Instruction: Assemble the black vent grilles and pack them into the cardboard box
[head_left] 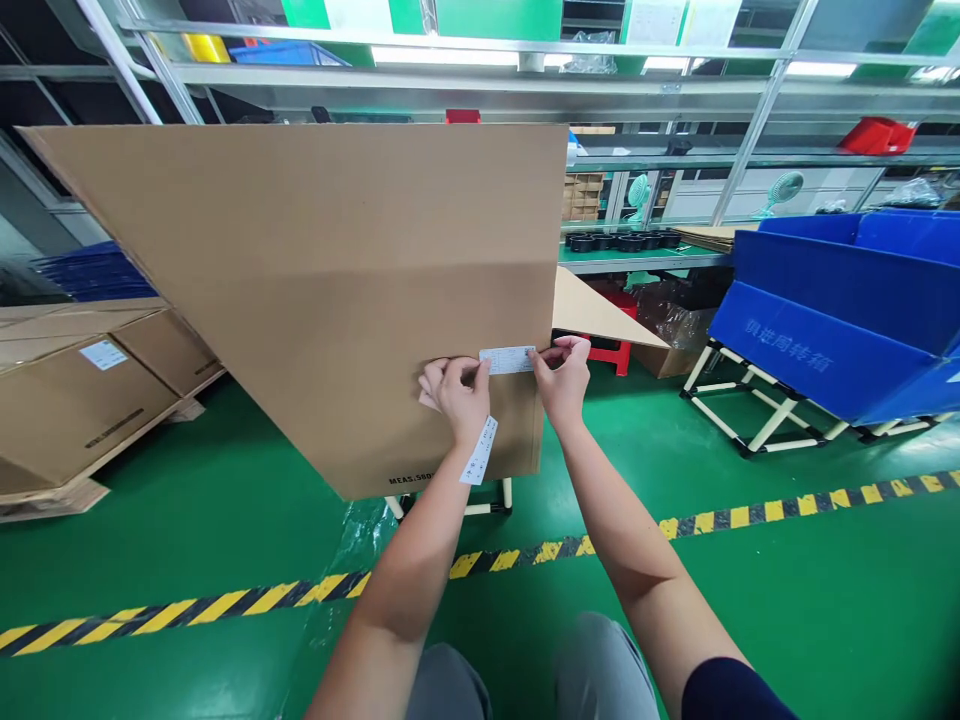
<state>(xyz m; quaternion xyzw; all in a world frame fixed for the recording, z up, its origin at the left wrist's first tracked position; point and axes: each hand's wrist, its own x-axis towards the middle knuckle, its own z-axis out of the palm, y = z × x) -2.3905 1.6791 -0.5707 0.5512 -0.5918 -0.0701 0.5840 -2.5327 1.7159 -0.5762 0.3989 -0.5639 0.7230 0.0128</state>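
Pinching both ends of white rectangular label [508,360]: left hand [463,398], right hand [564,388], near right edge of brown cardboard box [337,230]. Likely light, limp; grip by ends.

Print on held label [508,360] too small to read

Green floor [795,600] here, glossy under lights! Yellow-black tape [202,608] cutting right across, pallet [56,503] down at left, pale-legged stand [508,494] near middle. Over right: red stool [622,356], brown box [667,361] just beside it, then pale pipe frame [772,424] with black joints.
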